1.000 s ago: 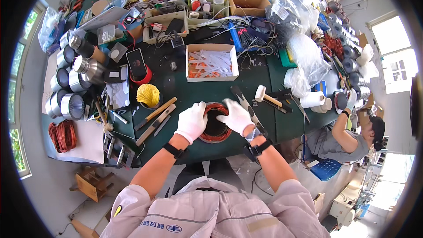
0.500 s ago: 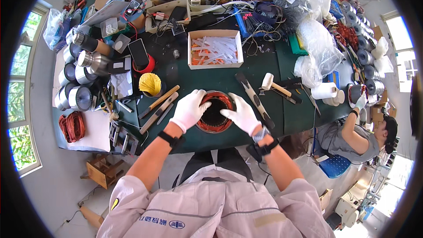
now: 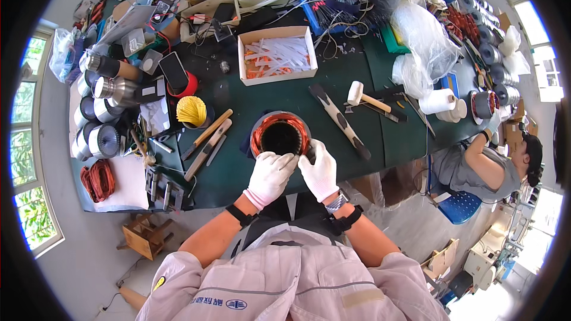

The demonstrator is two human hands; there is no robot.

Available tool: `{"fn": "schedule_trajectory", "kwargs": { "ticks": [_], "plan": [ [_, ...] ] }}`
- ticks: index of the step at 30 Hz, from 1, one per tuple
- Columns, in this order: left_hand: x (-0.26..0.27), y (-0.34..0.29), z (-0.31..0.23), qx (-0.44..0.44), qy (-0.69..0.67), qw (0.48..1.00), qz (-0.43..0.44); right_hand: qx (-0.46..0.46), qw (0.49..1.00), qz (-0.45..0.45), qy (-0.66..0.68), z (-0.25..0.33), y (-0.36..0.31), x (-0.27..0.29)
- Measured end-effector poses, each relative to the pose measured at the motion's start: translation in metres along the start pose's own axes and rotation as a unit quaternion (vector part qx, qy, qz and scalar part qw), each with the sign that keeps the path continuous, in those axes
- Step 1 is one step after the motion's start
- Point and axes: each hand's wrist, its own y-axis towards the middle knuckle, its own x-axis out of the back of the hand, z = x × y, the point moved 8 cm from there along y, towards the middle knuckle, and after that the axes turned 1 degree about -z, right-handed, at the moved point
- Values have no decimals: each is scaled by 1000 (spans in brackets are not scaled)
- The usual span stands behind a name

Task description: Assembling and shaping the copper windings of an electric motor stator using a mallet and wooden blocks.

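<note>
A motor stator [image 3: 257, 129], a dark ring with reddish copper windings around its rim, stands on the green table in front of me, its dark bore facing up. My left hand [image 3: 270, 177], in a white glove, is closed at the near edge of the windings, fingertips curled over them. My gloved right hand [image 3: 319, 171] grips the near right edge with bent fingers. What the fingertips pinch there is partly hidden. Left of the stator lie a wooden-handled tool [image 3: 212, 129] and a wooden stick [image 3: 209, 148]. A long flat tool [image 3: 340, 122] lies to the right.
Beyond the stator is a white box [image 3: 278, 77] of plastic strips. A yellow bundle [image 3: 191, 111] stands left, near a phone [image 3: 173, 72]. A white-headed mallet [image 3: 357, 93] lies right. Metal stator cores [image 3: 103, 141] line the far left. A co-worker [image 3: 482, 166] sits at right.
Both my hands have moved from the stator's left and right sides to its near edge, closer together, with fingers curled more. The whole view has shifted slightly.
</note>
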Motion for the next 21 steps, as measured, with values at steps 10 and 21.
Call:
{"fn": "schedule_trajectory", "kwargs": {
  "ticks": [10, 21],
  "plan": [
    [-15, -4, 5, -40, 11, 996, 73, 113, 973, 44, -197, 14, 13, 6],
    [-21, 28, 0, 175, 88, 975, 103, 76, 903, -47, -421, -86, 26, 92]
  ]
}}
